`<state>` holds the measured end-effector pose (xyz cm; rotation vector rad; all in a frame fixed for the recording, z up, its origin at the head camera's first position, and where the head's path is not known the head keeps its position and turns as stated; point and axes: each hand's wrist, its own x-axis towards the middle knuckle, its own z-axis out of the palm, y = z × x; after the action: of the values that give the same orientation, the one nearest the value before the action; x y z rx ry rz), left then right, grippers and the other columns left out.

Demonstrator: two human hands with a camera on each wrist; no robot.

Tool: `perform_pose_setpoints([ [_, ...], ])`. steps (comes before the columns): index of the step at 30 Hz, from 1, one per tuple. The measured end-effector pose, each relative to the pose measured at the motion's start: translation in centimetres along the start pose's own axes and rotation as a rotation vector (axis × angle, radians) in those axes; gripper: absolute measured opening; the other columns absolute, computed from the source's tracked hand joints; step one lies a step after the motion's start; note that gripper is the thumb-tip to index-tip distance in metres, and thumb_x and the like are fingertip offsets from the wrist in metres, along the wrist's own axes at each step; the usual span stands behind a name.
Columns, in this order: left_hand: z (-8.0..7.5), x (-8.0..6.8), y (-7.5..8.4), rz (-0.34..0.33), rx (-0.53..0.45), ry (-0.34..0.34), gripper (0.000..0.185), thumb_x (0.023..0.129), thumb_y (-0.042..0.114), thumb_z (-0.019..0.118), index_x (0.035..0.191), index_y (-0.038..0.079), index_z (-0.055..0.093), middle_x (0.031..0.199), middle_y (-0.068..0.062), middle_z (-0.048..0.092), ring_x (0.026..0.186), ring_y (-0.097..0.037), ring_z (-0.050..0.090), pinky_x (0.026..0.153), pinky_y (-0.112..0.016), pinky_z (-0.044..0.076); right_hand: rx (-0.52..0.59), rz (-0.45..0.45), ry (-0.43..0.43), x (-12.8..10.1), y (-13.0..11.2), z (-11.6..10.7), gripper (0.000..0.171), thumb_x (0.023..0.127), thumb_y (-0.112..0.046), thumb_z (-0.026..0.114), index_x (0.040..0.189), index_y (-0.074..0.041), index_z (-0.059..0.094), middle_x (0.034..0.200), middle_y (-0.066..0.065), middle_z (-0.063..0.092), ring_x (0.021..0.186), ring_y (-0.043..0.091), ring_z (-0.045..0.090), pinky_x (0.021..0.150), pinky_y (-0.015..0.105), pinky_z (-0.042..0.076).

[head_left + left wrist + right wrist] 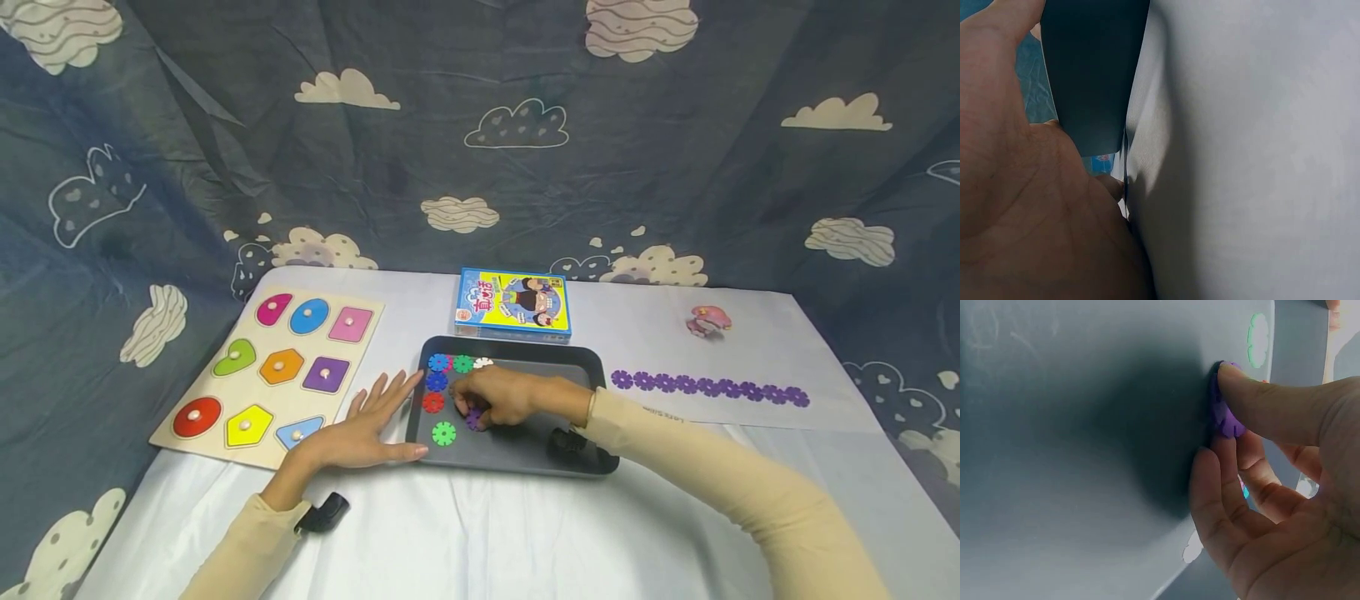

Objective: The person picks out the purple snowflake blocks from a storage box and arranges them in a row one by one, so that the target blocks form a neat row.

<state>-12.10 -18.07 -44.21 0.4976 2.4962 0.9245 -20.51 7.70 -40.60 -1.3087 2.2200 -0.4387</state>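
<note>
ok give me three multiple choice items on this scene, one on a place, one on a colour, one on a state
1. Where does the purple chain lie?
A on the table right of the tray
B in the tray
C on the puzzle board

2. What colour is the piece the right hand pinches?
A green
B purple
C red

3. How is the left hand?
A fist
B holding a box
C flat, fingers straight, by the tray

A: the chain rests on the cloth right of the tray.
B: the right wrist view shows purple.
C: its fingers lie straight.
</note>
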Motion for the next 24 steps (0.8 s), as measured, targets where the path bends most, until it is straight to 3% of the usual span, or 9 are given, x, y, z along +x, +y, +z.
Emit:
perform_pose_setpoints([
  [8, 0.1, 0.0, -0.1, 0.003, 0.001, 0.002, 0.105, 0.085, 0.064, 0.067, 0.161, 0.040, -0.001, 0.170, -0.008, -0.005, 0.155, -0.035, -0.015, 0.121, -0.062, -0.011, -0.029, -0.038, -0.008, -0.2, 0.3, -0.1, 0.016, 0.083, -0.005, 0.079, 0.084, -0.012, 0.065, 0.084, -0.004, 0.062, 0.078, 0.008, 0.052, 0.073, 0.021, 0.044],
  [16, 0.1, 0.0, -0.2, 0.004, 0.006, 0.004, 0.104, 0.085, 0.064, 0.067, 0.160, 0.041, -0.002, 0.170, -0.008, -0.005, 0.155, -0.034, -0.015, 0.121, -0.062, -0.011, 0.023, -0.021, -0.019, -1.2, 0.7, -0.7, 0.011, 0.086, -0.001, 0.074, 0.089, -0.011, 0.073, 0.088, -0.003, 0.070, 0.080, 0.007, 0.058, 0.074, 0.020, 0.049],
  [19, 0.1, 0.0, -0.1, 0.005, 0.007, 0.002, 0.104, 0.085, 0.064, 0.067, 0.160, 0.041, -0.002, 0.170, -0.008, -0.006, 0.155, -0.034, -0.015, 0.121, -0.062, -0.011, 0.015, -0.028, 0.001, -1.9, 0.9, -1.0, 0.013, 0.086, -0.001, 0.074, 0.092, -0.013, 0.074, 0.092, -0.005, 0.070, 0.085, 0.007, 0.060, 0.079, 0.020, 0.050],
  [24, 0.0, 0.0, -0.1, 0.002, 0.008, 0.001, 0.105, 0.085, 0.065, 0.067, 0.161, 0.040, -0.001, 0.170, -0.008, -0.006, 0.155, -0.035, -0.015, 0.121, -0.062, -0.011, 0.038, -0.027, 0.068, -3.2, 1.5, -1.6, 0.013, 0.089, -0.003, 0.073, 0.097, -0.012, 0.075, 0.097, -0.004, 0.070, 0.082, 0.007, 0.059, 0.076, 0.020, 0.052],
])
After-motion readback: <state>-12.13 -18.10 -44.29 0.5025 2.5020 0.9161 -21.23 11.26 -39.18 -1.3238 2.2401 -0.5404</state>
